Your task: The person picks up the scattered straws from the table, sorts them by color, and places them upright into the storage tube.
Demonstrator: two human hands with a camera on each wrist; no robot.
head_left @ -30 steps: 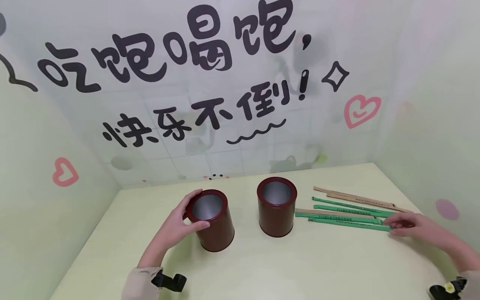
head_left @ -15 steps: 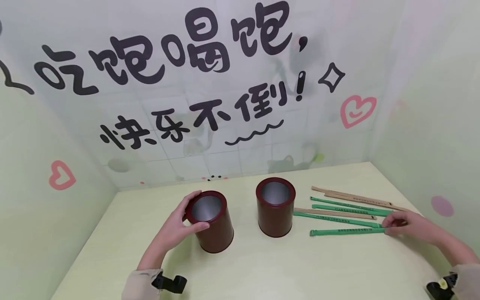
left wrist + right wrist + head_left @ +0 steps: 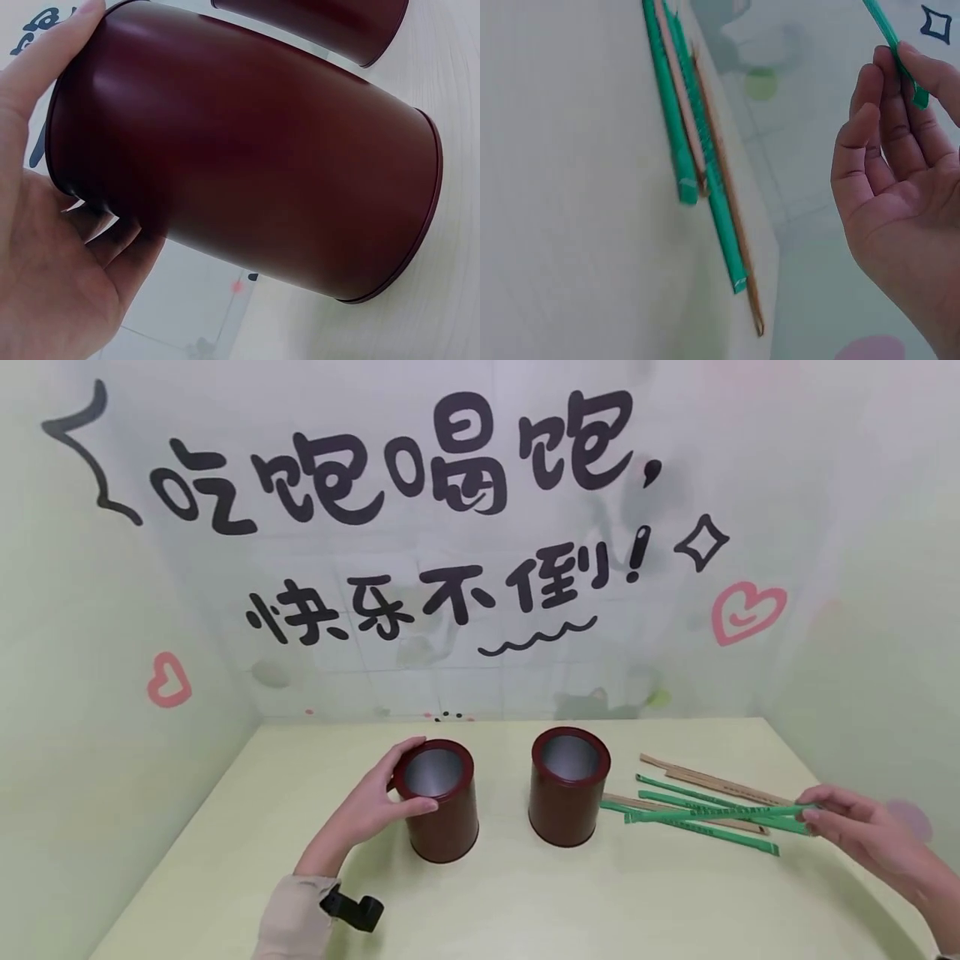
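In the head view my left hand [image 3: 369, 807] grips the left dark red canister [image 3: 444, 827] near its top, thumb in front and fingers behind. The canister stands upright with its top open. Its smooth side fills much of the left wrist view, where the left hand [image 3: 64, 270] curls round the rim end. My right hand [image 3: 870, 835] pinches one end of a green wrapped straw [image 3: 693, 815] between thumb and fingers, raised above the others. The right wrist view shows that green wrapped straw [image 3: 885, 26] between thumb and fingertips, away from the table.
A second dark red canister [image 3: 564, 810] stands open-topped in the middle. To its right lie several green wrapped straws [image 3: 738, 838] and brown ones [image 3: 735, 787], some crossing. Behind is a wall [image 3: 510, 693] with black lettering; side walls bound the table [image 3: 525, 910].
The right hand first slid one green wrapped straw nearer along the table, then lifted it above the others. The left hand keeps its grip on the canister. The head view has shifted slightly.
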